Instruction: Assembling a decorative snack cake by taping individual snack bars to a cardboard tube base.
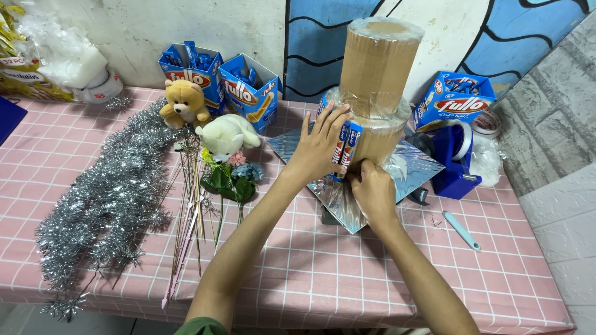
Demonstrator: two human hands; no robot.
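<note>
— Cardboard, that brown two-tier tower [379,68] on the pink checked surface [323,267]?
— Yes, light, crushable. Left hand [320,149] is pressing small blue-red snack packets [347,144] flat against it; right hand [372,192] is pinching their lower ends.

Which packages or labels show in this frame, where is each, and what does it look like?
Two open blue boxes: back of table behind the plush toys, red logo patches, holding blue sticks.
Third blue box: right of the cardboard tower, tilted, same colours.
Stick packs: slim, blue and red, upright against the tower, under the left hand; right hand presses below them.
Yellow bag: far left corner, partly cut off.
</note>
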